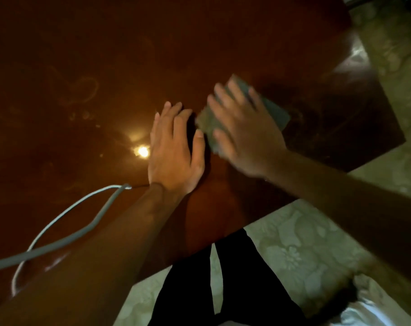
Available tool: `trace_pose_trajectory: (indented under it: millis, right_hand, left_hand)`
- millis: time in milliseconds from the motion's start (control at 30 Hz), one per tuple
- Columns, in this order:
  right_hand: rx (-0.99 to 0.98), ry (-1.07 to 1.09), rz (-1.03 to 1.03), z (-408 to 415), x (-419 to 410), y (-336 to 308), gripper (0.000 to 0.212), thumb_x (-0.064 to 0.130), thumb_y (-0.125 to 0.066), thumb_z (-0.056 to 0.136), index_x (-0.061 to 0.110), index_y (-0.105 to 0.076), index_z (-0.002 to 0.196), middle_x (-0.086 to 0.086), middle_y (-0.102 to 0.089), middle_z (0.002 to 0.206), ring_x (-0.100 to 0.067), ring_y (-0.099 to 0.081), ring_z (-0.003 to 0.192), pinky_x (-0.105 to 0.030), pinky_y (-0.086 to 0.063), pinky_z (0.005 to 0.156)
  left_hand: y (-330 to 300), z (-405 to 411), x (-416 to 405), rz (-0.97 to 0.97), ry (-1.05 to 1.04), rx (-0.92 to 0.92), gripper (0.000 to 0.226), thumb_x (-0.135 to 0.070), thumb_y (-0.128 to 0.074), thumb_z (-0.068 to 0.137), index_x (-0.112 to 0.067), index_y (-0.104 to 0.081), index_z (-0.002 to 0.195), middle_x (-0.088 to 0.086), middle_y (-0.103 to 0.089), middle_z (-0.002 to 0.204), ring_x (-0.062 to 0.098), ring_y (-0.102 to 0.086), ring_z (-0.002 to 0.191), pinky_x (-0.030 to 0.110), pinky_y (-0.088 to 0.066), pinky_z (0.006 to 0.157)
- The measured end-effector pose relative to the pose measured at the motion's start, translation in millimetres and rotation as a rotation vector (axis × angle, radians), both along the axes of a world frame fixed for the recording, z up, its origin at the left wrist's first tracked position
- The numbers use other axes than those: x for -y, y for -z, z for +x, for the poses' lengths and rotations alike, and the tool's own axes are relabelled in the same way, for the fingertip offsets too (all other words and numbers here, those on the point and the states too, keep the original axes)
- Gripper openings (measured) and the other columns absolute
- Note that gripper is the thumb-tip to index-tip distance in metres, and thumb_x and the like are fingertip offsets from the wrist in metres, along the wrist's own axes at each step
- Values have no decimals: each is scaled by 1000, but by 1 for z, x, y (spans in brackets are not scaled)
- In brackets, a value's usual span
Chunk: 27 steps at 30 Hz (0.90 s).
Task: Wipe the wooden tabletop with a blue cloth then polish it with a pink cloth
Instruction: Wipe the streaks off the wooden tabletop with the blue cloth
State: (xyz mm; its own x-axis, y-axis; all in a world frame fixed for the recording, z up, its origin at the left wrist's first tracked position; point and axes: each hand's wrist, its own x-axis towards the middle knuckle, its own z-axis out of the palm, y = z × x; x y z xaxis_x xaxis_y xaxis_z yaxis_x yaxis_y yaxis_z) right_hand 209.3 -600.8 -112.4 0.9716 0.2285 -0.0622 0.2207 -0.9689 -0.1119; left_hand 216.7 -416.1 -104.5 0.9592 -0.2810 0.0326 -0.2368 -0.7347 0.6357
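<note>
Two hands on glossy reddish-brown wooden tabletop (105, 55): right hand (242, 137) spread flat, pressing folded grey-blue cloth (273, 109); left hand (174, 149) flat, just beside cloth's left edge.

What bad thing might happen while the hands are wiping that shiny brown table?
The right hand pressing the folded blue-grey cloth sits near the glossy brown wooden tabletop corner, so it might slip off. The grey cable by the flat left hand could snag. Faint smears further left may get missed.
</note>
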Motion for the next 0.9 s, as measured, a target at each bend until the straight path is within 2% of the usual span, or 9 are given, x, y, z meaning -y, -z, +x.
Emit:
trace_pose_trajectory:
  millis: [133, 233, 333, 400, 467, 600, 700, 767, 900]
  right_hand:
    - [-79, -176, 3, -118, -26, -2, 64, 47, -31, 104, 16, -24, 160, -7, -13, 170, -27, -8, 158, -50, -5, 127]
    - [-109, -271, 16, -107, -12, -1, 61, 47, -26, 105, 19, -23, 160, -6, -15, 169, -25, -10, 158, -48, -6, 127]
    - [-73, -78, 38, -48, 7, 0, 62, 48, -23, 106, 17, -27, 160, -10, -22, 168, -28, -13, 157, -49, -8, 126]
    - [-46, 132, 2, -16, 13, -1, 64, 48, -19, 107, 15, -21, 161, -11, -17, 169, -29, -9, 157, -51, -8, 126]
    - [-35, 238, 4, -16, -2, -1, 65, 47, -17, 106, 13, -19, 161, -12, -15, 169, -29, -7, 157, -52, -6, 127]
    - [-85, 76, 62, -95, -70, -2, 61, 45, -33, 103, 10, -38, 153, -14, -28, 165, -33, -14, 156, -54, -10, 126]
    - [-130, -85, 79, -128, -95, -6, 56, 45, -44, 98, 12, -53, 142, -11, -46, 155, -31, -26, 152, -52, -17, 124]
    - [-105, -127, 73, -105, -95, -5, 57, 45, -40, 99, 11, -55, 143, -11, -45, 157, -30, -27, 152, -51, -16, 123]
    - [-19, -17, 21, 0, -109, -4, 62, 46, -25, 106, 12, -30, 159, -11, -25, 167, -30, -16, 156, -50, -9, 125]
  left_hand:
    - [-3, 1, -2, -16, -12, 15, 43, -28, -43, 103, -1, -52, 135, 16, -48, 146, 30, -31, 146, 43, -16, 124]
    - [-3, -1, -1, -3, -5, 21, 42, -26, -44, 102, -1, -53, 135, 17, -48, 146, 30, -31, 146, 42, -16, 124]
    - [-3, -2, 0, -3, -8, 19, 43, -28, -44, 102, -1, -54, 134, 17, -48, 145, 31, -32, 146, 43, -17, 123]
    - [-3, -2, 0, -16, -6, 15, 43, -28, -45, 102, -1, -54, 133, 16, -49, 144, 30, -32, 145, 42, -17, 123]
    - [-6, -2, 0, -52, -17, -10, 41, -27, -46, 102, -2, -54, 133, 14, -49, 143, 27, -32, 145, 43, -18, 123]
    - [-16, 2, -4, -179, -82, -82, 33, -22, -49, 101, -7, -56, 129, 9, -51, 138, 21, -40, 139, 46, -33, 114]
    - [-20, -4, -19, -102, -105, -36, 27, -21, -49, 99, -14, -60, 123, 4, -53, 133, 16, -45, 131, 42, -34, 109]
    - [-19, -12, -38, -37, -169, 8, 27, -21, -49, 97, -17, -62, 121, 2, -56, 132, 16, -47, 128, 40, -30, 108]
    - [-16, -24, -80, 26, -309, 9, 27, -17, -53, 95, -16, -63, 120, 2, -58, 130, 18, -50, 124, 41, -30, 106]
